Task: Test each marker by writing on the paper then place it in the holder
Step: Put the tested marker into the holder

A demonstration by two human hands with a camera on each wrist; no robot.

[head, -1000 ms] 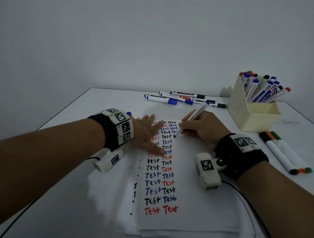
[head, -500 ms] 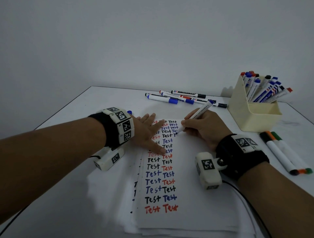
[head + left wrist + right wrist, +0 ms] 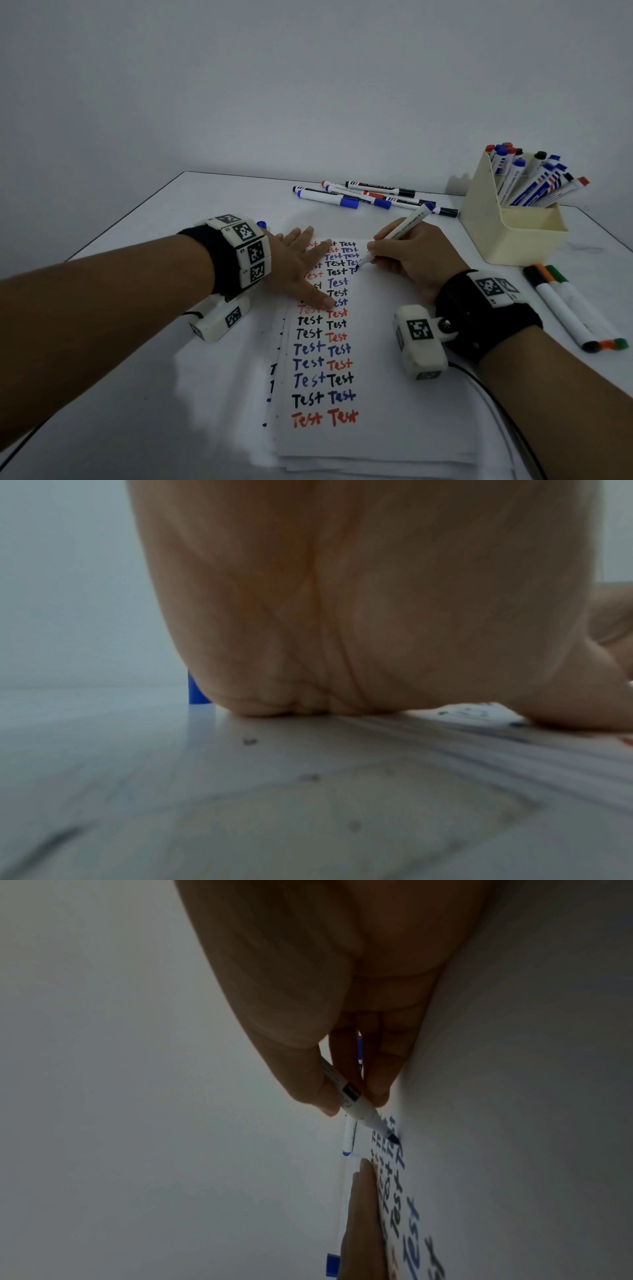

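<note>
My right hand [image 3: 407,260] pinches an uncapped blue whiteboard marker [image 3: 399,234], its tip touching the paper [image 3: 387,394] beside a started blue letter. The right wrist view shows the same marker [image 3: 363,1110] with its tip on the sheet. My left hand [image 3: 298,267] lies flat with fingers spread on the paper's upper left, pressing it down. Rows of "Test" in black, blue and red fill the sheet. A blue cap [image 3: 262,224] stands behind my left wrist; the blue cap [image 3: 195,691] also peeks past my palm. The cream holder [image 3: 510,222] at right holds several markers.
Several capped markers [image 3: 370,197] lie at the table's far side behind the paper. Black, orange and green markers [image 3: 575,308] lie at the right edge. Camera cables trail off both wrists. A plain wall stands behind the table [image 3: 120,377].
My right hand has shifted the marker slightly up and right along the row, and a new blue stroke has appeared. My left hand has stayed put.
</note>
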